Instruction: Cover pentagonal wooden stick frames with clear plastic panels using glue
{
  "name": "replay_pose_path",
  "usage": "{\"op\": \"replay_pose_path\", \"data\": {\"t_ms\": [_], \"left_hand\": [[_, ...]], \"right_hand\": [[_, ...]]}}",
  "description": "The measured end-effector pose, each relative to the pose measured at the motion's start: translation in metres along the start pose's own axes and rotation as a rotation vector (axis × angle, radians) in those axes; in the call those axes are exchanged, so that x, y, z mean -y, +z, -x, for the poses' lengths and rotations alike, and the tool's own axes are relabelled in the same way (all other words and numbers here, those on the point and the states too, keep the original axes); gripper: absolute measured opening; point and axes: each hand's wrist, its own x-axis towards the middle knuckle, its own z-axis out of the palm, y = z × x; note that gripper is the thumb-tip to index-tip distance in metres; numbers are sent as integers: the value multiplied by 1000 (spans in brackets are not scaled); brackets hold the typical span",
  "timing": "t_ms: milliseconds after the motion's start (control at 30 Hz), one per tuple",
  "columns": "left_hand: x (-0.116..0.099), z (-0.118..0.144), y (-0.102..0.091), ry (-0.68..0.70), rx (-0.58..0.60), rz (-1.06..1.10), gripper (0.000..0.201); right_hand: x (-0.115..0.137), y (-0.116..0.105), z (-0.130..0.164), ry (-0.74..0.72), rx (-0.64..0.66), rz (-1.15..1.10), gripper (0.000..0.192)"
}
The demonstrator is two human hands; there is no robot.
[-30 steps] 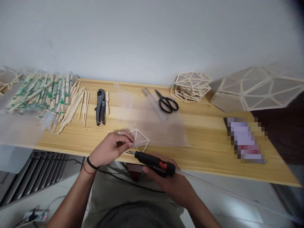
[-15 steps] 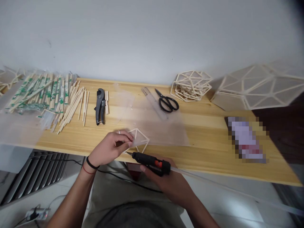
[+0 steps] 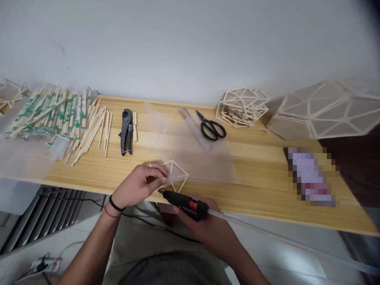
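My left hand [image 3: 142, 182] is closed, thumb and fingers pinching a small translucent sheet piece [image 3: 176, 175] over a wooden stick frame [image 3: 183, 183]. This frame lies flat near the table's front edge, and my fingers hide its left part. In my right hand [image 3: 209, 225] is a black hot glue gun [image 3: 182, 202], its nozzle pointing left at the frame's lower left side, just below my left fingertips. Whether the nozzle touches the frame I cannot tell. A long clear glue stick [image 3: 246, 224] extends from the gun's back toward the lower right.
A large translucent sheet [image 3: 213, 170] lies under a ruler [image 3: 192, 124] and black scissors [image 3: 211, 128]. Cutters [image 3: 126, 130], loose sticks [image 3: 92, 132] and wrapped chopsticks [image 3: 56, 113] are leftward. Stick structures [image 3: 242, 107], a panelled one [image 3: 326, 111] and a blurred-out object [image 3: 311, 174] stand rightward.
The glue gun and my right hand have shifted slightly left, with the nozzle still by the frame's lower left. My left hand keeps its pinch. The whole view has moved a little.
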Motion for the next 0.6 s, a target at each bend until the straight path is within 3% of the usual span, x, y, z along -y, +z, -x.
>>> {"op": "replay_pose_path", "data": {"t_ms": [600], "left_hand": [[-3,-1,-2,34,39,22,12]], "right_hand": [[-2,-6,5,-7,38,-23,19]]}}
